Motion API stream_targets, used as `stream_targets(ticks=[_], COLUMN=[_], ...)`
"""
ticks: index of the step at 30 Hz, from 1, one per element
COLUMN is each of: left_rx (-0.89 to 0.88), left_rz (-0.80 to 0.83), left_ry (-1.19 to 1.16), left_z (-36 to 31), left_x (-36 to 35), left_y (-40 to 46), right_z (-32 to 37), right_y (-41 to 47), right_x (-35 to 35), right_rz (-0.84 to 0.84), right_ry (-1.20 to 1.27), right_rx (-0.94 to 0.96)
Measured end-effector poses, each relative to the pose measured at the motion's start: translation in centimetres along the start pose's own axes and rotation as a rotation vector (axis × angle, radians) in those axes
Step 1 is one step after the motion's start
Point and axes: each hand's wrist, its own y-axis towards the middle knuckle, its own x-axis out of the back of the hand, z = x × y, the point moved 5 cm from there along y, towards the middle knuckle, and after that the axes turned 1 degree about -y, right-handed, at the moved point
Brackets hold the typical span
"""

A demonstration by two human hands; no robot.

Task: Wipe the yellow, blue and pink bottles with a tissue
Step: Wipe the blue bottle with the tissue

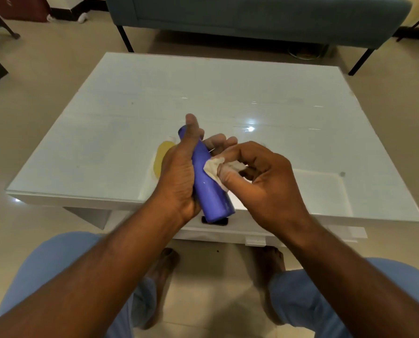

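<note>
My left hand grips the blue bottle and holds it tilted above the near edge of the white table, its base toward me. My right hand pinches a crumpled white tissue and presses it against the bottle's right side. The yellow bottle lies on the table just behind my left hand, mostly hidden by it. No pink bottle shows in this view.
A teal sofa on dark legs stands beyond the table. My knees in blue trousers and my bare feet are below the table's near edge. Tiled floor surrounds the table.
</note>
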Motion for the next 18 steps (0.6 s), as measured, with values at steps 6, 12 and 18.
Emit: stream_targets(ticks=[6,12,18], left_rx=[0.012,-0.019,-0.025], left_rz=[-0.024,-0.034,-0.035], left_ry=[-0.002,0.24,0.037], left_z=[-0.8,0.9,-1.7], left_x=[0.1,-0.1,0.2], left_y=[0.3,-1.2,0.2], right_z=[0.4,-1.3,0.3], right_y=[-0.3,0.6,-0.1], right_x=[-0.1,1.5,0.3], right_rz=[0.114,-0.159,0.077], right_ry=[-0.059,-0.015,0.133], right_rx=[0.059,-0.088,-0.05])
